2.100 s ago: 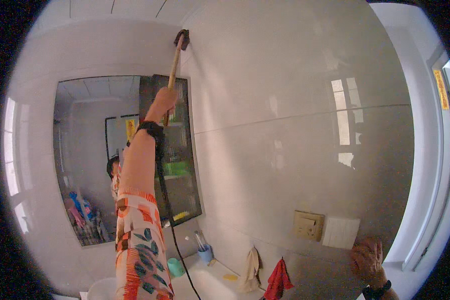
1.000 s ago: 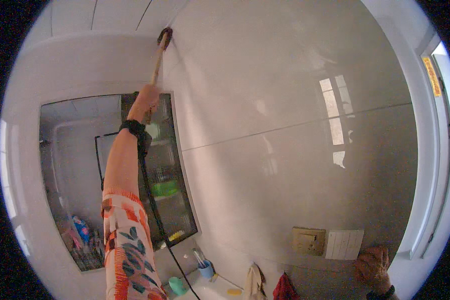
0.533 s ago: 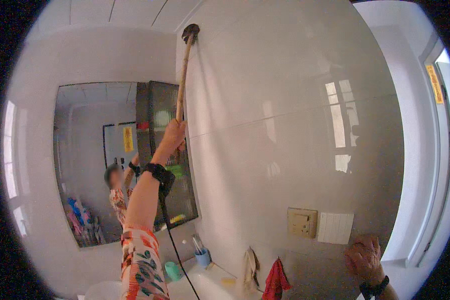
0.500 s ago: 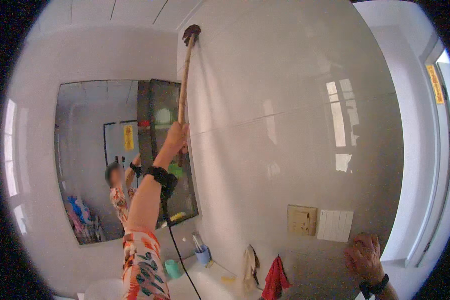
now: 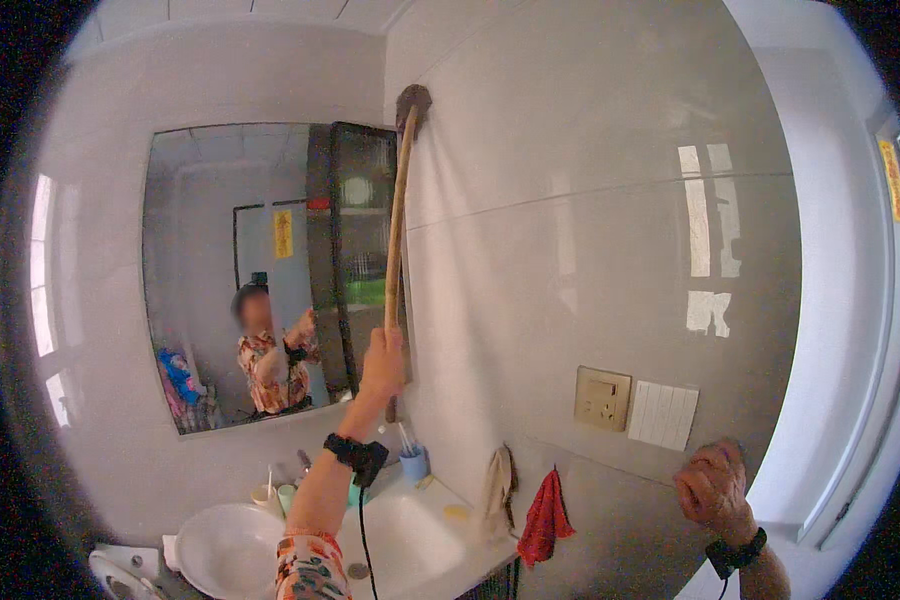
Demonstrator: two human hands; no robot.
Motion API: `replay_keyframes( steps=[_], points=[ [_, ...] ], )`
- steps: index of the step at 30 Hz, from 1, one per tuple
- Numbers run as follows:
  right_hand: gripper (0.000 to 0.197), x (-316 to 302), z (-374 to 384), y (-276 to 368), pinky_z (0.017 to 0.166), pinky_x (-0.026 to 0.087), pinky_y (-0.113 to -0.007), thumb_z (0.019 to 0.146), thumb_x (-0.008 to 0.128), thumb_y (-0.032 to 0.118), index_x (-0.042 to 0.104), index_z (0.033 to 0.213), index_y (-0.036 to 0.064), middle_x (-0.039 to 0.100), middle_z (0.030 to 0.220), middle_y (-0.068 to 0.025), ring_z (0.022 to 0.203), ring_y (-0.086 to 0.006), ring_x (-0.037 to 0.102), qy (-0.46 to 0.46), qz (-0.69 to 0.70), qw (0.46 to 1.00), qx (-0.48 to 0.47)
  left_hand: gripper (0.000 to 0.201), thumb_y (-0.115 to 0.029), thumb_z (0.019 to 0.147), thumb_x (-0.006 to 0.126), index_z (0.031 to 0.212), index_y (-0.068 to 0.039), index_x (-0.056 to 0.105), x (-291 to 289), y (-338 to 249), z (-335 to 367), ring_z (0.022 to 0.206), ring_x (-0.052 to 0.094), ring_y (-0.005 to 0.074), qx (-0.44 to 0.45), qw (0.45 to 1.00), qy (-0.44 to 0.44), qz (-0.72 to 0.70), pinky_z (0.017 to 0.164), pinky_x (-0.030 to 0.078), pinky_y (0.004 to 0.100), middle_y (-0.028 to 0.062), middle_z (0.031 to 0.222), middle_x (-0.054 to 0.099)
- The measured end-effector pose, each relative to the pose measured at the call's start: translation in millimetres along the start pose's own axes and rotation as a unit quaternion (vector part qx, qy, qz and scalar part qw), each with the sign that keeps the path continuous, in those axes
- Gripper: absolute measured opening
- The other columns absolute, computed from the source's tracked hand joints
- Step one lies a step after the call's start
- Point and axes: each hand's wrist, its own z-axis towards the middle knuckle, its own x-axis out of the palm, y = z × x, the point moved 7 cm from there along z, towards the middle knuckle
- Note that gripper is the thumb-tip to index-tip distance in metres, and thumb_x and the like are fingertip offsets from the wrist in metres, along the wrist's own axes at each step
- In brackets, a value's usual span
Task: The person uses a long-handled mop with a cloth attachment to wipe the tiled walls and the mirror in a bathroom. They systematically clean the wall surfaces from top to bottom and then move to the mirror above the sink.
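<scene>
My left hand [image 5: 382, 368] is closed around the lower part of a long wooden handle [image 5: 399, 215]. At its upper end a dark, shaggy mop head [image 5: 414, 112] rests against the wall near the corner. The handle's lower end sticks out a little below the hand. At the lower right, my right hand [image 5: 712, 485] is curled into a loose fist close to the tiled wall, below a white switch panel [image 5: 663, 415]. Nothing shows in its fingers. Black bands with cables are on both wrists.
A mirror [image 5: 225, 230] with an open-shelved cabinet [image 5: 365, 220] hangs at left. Below are a sink counter [image 5: 410, 530], a white basin [image 5: 228, 545] and a blue toothbrush cup [image 5: 413, 465]. A beige cloth [image 5: 500, 490] and a red cloth [image 5: 546, 520] hang beside a socket [image 5: 602, 398].
The mop head has come down the wall from near the ceiling, and my left hand has lowered with the handle. The view has shifted, showing more of the sink. My right hand stays curled.
</scene>
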Motion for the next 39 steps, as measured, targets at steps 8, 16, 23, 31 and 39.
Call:
replay_keyframes(
  steps=[8, 16, 23, 31, 39],
  points=[
    [0.022, 4, 0, -4, 0.069, 0.039, -0.04, 0.058, 0.063, 0.001, 0.05, 0.072, 0.012, 0.053, 0.063, -0.0039, 0.068, -0.0226, 0.051, 0.008, 0.01, 1.0, -0.002, 0.028, -0.022, 0.088, 0.039, 0.108, -0.003, 0.038, -12, -24, -14, 0.062, 0.055, 0.04, 0.167, 0.97, -0.105, 0.145, 0.053, 0.043, 0.045, 0.0248, 0.074, 0.057],
    [0.021, -5, 9, 4, 0.064, 0.04, -0.038, 0.056, 0.062, 0.002, 0.053, 0.072, 0.0116, 0.052, 0.063, -0.0033, 0.066, -0.0218, 0.05, -0.014, -0.005, 1.0, -0.005, 0.027, -0.027, 0.089, 0.039, 0.088, 0.0, 0.037, -29, -55, 56, 0.063, 0.054, 0.0446, 0.183, 0.967, -0.087, 0.157, 0.053, 0.041, 0.0494, 0.0282, 0.07, 0.055],
    [0.024, -6, -3, 3, 0.067, 0.04, -0.041, 0.056, 0.064, 0.004, 0.054, 0.075, 0.0136, 0.054, 0.071, -0.0039, 0.07, -0.0228, 0.051, 0.03, -0.026, 0.999, 0.021, 0.035, -0.032, 0.088, 0.041, 0.088, 0.003, 0.042, -40, -105, 149, 0.074, 0.054, 0.0459, 0.22, 0.953, -0.109, 0.179, 0.062, 0.045, 0.0473, 0.03, 0.077, 0.055],
    [0.024, -5, -19, 2, 0.076, 0.039, -0.043, 0.06, 0.065, 0.01, 0.051, 0.078, 0.0159, 0.055, 0.071, -0.0028, 0.075, -0.0233, 0.052, 0.055, -0.085, 0.991, 0.085, 0.027, -0.025, 0.083, 0.05, 0.091, 0.0, 0.046, -42, -212, 234, 0.063, 0.059, 0.0313, 0.266, 0.936, -0.116, 0.202, 0.056, 0.049, 0.0398, 0.0199, 0.073, 0.057],
    [0.022, -6, -19, -1, 0.073, 0.037, -0.043, 0.06, 0.062, 0.007, 0.05, 0.076, 0.0161, 0.054, 0.07, -0.0033, 0.075, -0.0243, 0.051, 0.075, -0.11, 0.987, 0.088, 0.027, -0.021, 0.085, 0.05, 0.089, 0.0, 0.033, 3, -161, 221, 0.046, 0.053, 0.0243, 0.199, 0.974, -0.086, 0.066, 0.037, 0.045, 0.0365, 0.0161, 0.066, 0.052]
  ],
)
